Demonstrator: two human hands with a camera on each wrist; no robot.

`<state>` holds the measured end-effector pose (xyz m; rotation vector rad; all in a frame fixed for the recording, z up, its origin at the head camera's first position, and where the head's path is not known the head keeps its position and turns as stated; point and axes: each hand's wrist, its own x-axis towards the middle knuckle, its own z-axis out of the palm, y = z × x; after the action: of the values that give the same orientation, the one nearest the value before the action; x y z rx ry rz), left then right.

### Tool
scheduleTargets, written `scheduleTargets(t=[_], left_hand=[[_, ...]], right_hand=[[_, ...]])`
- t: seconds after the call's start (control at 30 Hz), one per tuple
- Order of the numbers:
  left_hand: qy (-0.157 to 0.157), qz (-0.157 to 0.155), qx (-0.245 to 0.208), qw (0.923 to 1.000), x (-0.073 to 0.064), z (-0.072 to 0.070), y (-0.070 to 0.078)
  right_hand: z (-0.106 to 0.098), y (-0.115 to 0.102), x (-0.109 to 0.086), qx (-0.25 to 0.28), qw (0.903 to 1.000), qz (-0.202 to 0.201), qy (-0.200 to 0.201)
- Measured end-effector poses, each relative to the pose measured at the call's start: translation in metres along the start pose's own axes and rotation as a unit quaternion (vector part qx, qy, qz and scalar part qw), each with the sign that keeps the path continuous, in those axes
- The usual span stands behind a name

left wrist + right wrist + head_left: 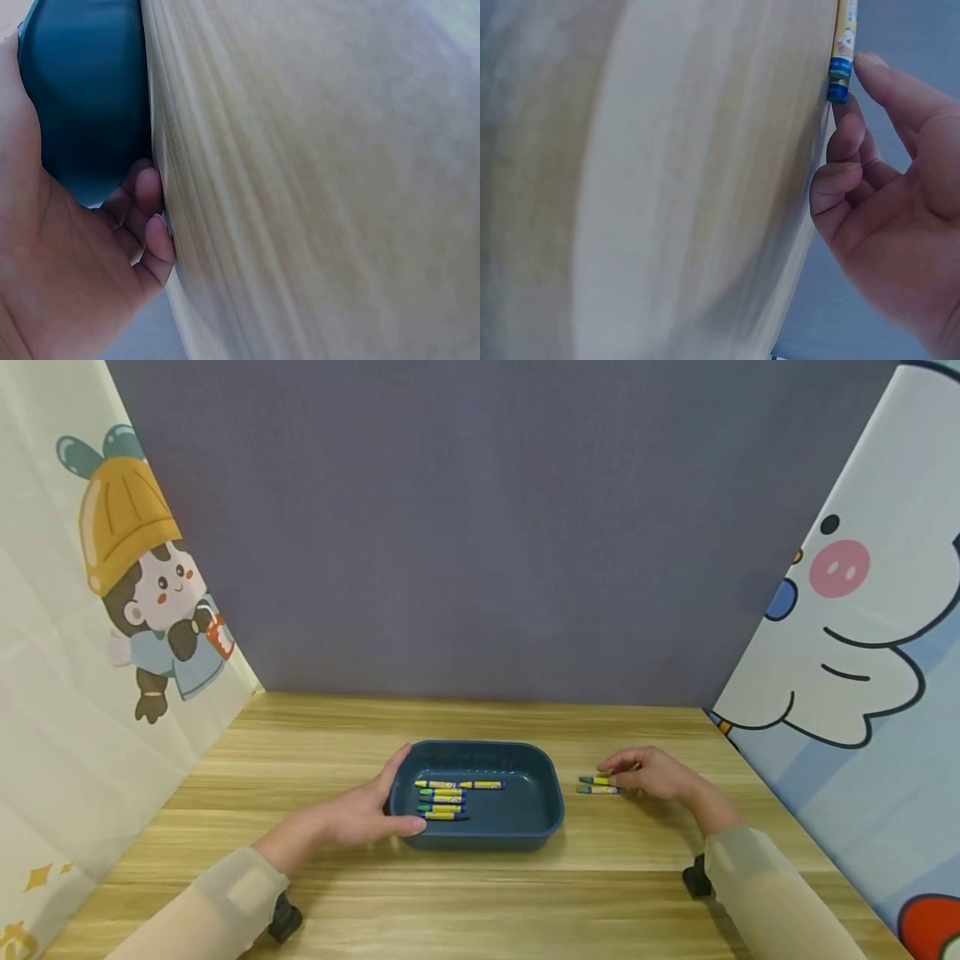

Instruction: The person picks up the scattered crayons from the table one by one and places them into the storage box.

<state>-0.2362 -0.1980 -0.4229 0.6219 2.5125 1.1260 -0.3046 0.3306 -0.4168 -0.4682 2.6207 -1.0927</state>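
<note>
A dark blue rectangular plastic bin (502,841) sits on the wooden table. My left hand (356,812) grips its left end, thumb over the front rim and a finger at the back corner. In the left wrist view, the other fingers curl low beside the bin's wall (86,97). Several yellow-wrapped crayons (442,808) lie inside toward the left, mostly stacked in a column. Right of the bin, two green crayons (598,790) lie side by side on the table. My right hand (654,774) reaches over their right ends; in the right wrist view, its thumb is slightly apart from the crayons (843,45).
The wood-grain table (480,902) extends around the bin. A grey-purple panel (480,543) rises behind it. Cartoon-printed cloths hang at the left (60,635) and right (885,693). A small black device (697,878) is at my right wrist, another (285,917) at the left.
</note>
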Motion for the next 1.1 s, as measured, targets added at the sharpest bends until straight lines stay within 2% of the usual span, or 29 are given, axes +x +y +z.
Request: scheduleTargets(t=[0.53,0.73,1.1], left_hand=[[-0.002,-0.003,0.003,1.0,0.0012,-0.0005,-0.0002],[-0.002,0.005,0.001,1.0,0.0012,-0.0006,0.0015],[-0.001,-0.002,0.004,1.0,0.002,-0.0005,0.0003]], right_hand=[[-0.002,0.0042,0.0025,0.008,0.9999,0.009,-0.011],[-0.0027,0.0048,0.0022,-0.003,0.9999,0.01,-0.012],[0.0007,0.0046,0.0081,-0.023,0.9997,0.001,-0.007]])
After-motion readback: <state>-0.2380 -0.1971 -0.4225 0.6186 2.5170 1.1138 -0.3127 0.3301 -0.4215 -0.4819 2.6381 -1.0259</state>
